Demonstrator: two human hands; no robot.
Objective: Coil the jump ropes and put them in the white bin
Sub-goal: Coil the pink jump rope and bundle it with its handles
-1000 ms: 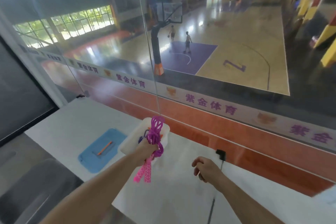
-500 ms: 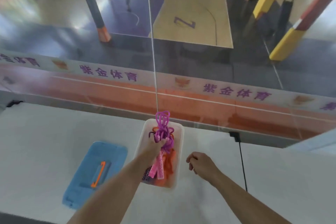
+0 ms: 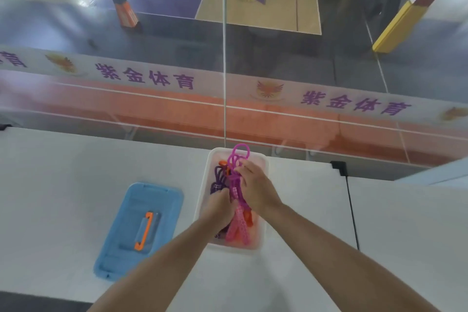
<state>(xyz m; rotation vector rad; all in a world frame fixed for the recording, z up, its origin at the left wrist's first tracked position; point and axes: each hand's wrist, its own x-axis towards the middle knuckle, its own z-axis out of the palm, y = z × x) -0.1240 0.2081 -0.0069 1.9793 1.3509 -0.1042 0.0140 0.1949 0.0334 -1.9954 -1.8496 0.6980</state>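
Both hands are over the white bin point(image 3: 263, 200), which stands on the white tabletop point(image 3: 63, 185) close to the glass wall point(image 3: 278, 58). The left hand point(image 3: 219, 206) has its fingers curled around the middle of the pink jump rope point(image 3: 237, 206), so its grip is clamped on the coiled bundle. The right hand point(image 3: 254, 190) lies over the upper part of the same rope with bent fingers that pinch the strands just under the loops. The pink loops stick out over the far rim of the bin, and the two pink handles point toward the near rim, inside the bin. Under the pink rope, a purple jump rope point(image 3: 219, 180) and an orange jump rope point(image 3: 249, 219) lie in the bin. To the left of the bin, a blue lid point(image 3: 121, 243) with an orange handle point(image 3: 144, 232) lies flat on the tabletop. A black cable point(image 3: 352, 210) runs over the tabletop to the right of the bin. On the glass, a pale band point(image 3: 228, 83) carries the purple writing 紫金体育, repeated, with an orange winged emblem between. Beyond the glass, the court floor shows a large purple mark that looks like "Z".
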